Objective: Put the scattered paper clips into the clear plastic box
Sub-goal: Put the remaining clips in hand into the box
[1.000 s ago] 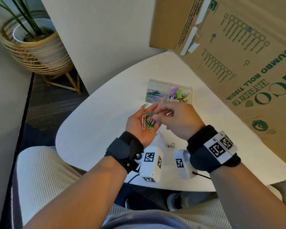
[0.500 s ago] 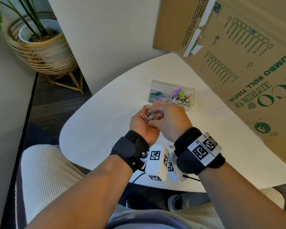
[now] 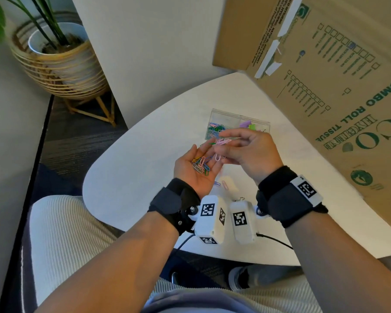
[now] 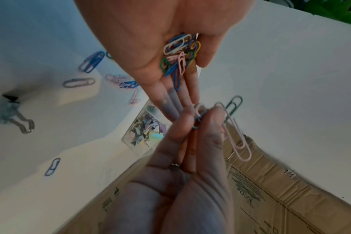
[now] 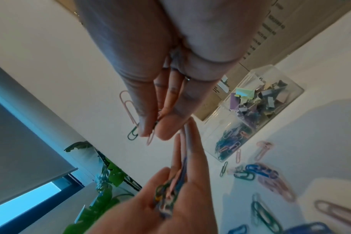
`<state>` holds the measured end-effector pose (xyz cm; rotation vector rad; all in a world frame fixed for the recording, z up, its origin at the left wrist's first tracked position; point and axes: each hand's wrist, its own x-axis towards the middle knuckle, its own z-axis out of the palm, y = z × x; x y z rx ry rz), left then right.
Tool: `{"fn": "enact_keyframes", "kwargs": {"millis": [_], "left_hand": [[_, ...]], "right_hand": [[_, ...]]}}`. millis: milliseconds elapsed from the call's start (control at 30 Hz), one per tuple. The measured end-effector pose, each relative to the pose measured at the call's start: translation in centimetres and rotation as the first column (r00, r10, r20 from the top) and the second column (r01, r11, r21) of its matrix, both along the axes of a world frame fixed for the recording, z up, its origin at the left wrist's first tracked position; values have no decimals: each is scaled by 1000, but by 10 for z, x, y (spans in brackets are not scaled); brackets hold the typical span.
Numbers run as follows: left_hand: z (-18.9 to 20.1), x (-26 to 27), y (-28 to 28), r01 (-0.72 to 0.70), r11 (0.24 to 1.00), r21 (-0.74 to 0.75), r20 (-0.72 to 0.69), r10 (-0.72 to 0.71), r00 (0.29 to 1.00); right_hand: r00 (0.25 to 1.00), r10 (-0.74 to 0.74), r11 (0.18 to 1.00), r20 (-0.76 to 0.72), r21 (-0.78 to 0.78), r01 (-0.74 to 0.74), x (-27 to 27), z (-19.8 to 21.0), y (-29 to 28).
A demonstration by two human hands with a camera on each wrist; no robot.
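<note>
— Since half a second ago, your right hand [image 3: 246, 152] has lifted off the left palm, fingers [image 4: 214, 117] pinching pink paper clips [image 4: 236, 137].

— And your left hand [image 3: 196, 168]?

— Flat, palm up, fingers straight, a heap of coloured clips [image 4: 180, 55] lying in it. Just beyond both hands sits the clear plastic box [image 3: 226, 120]; more loose clips [image 5: 266, 174] lie on the tabletop [image 3: 133, 177] beneath.

Clear glossy plastic box [image 3: 237, 125], matt brown cardboard carton [image 3: 339, 91], smooth white table [image 3: 145, 168]

Head looks down; wrist views face hands (close-up)
</note>
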<state>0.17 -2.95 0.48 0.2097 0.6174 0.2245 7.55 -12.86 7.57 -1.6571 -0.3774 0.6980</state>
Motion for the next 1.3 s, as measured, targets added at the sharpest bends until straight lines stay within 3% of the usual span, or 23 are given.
{"fn": "enact_keyframes", "kwargs": {"millis": [267, 433, 633, 733, 900, 1033, 1167, 1300], "left_hand": [[-2, -13, 6, -28, 998, -52, -39, 26, 999], [-1, -14, 9, -43, 998, -56, -42, 41, 998], [0, -11, 13, -46, 998, -50, -25, 45, 999], [0, -9, 10, -43, 998, -40, -31, 42, 999], [1, -9, 5, -2, 1000, -9, -16, 1, 1000], [3, -6, -3, 23, 1000, 14, -4, -23, 1000], [2, -3, -9, 42, 999, -5, 19, -42, 999], [-2, -2, -10, 57, 998, -10, 25, -57, 998]], "right_hand": [[963, -218, 965, 155, -110, 236, 61, -6, 34], [964, -98, 914, 249, -361, 186, 81, -29, 45], [942, -144, 934, 304, -272, 231, 63, -10, 28], [955, 22, 955, 297, -290, 68, 40, -3, 17], [934, 228, 916, 276, -385, -111, 11, -3, 3], [833, 448, 824, 325, -511, -244, -10, -4, 5], [698, 594, 718, 400, -655, -237, -22, -7, 12], [633, 644, 667, 429, -720, -190, -30, -10, 15]]}}
